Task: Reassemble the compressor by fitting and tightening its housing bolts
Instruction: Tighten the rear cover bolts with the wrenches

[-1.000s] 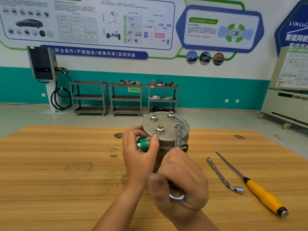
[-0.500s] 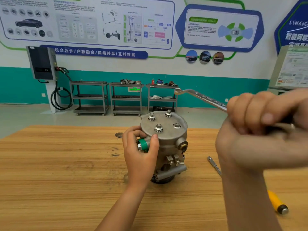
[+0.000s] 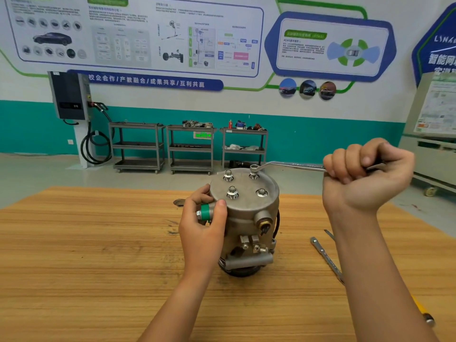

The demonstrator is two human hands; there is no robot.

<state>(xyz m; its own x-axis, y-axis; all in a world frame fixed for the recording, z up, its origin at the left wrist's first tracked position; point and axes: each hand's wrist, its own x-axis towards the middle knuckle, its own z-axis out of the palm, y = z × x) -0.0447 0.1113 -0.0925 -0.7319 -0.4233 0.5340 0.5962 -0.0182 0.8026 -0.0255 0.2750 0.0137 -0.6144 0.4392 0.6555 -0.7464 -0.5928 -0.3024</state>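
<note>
Wooden table (image 3: pixel 86 255) (scuffed) under compressor (image 3: pixel 244 208), teal-banded wall (image 3: pixel 37 127), shelf carts (image 3: pixel 190 146) — grey floor (image 3: pixel 37 174).

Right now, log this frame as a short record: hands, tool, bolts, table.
left hand: holds compressor side, by green cap
right hand: grips wrench handle
wrench: ring end on far-right bolt
bolts: four in top cover
table: second wrench, screwdriver, right of compressor

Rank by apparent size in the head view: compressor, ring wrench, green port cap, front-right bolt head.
Largest to smallest:
compressor
ring wrench
green port cap
front-right bolt head
The left hand hides part of the cap, so the last two are unsure.
</note>
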